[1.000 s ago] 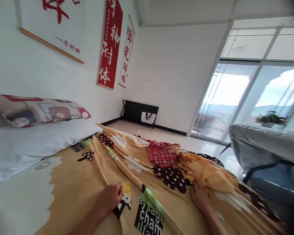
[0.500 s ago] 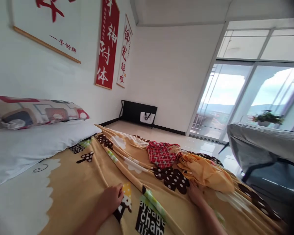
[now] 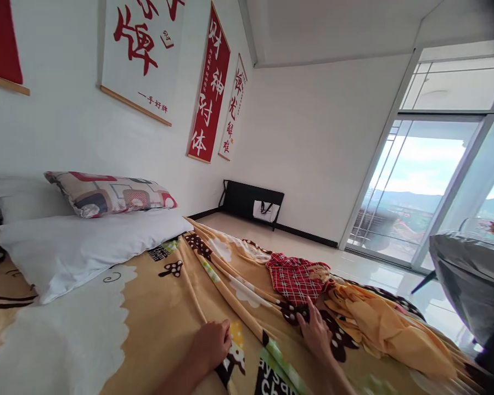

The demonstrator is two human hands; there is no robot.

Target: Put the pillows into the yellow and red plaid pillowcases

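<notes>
My left hand point(image 3: 214, 343) is closed in a fist low on the tan patterned blanket point(image 3: 156, 307). Its fingertips are turned out of sight, so whether a bit of blanket is pinched in them cannot be seen. My right hand point(image 3: 316, 332) is open, fingers apart, over a dark brown dotted patch of the blanket. Just beyond its fingertips lies a red plaid cloth point(image 3: 294, 280), crumpled on the bed. To the right of that hand a yellow-orange garment point(image 3: 389, 329) lies in a loose heap.
White bedding point(image 3: 94, 249) and a patterned pillow point(image 3: 115, 195) are at the head of the bed. A black folded frame point(image 3: 247, 203) with a white bag point(image 3: 265, 211) leans by the far wall. On the right, a grey-covered table point(image 3: 473, 274) stands near glass doors point(image 3: 420, 192).
My right hand has moved from beside the yellow-orange garment, up and left toward the red plaid cloth, and its fingers have spread. The left fist stays put on the blanket. The view has turned left.
</notes>
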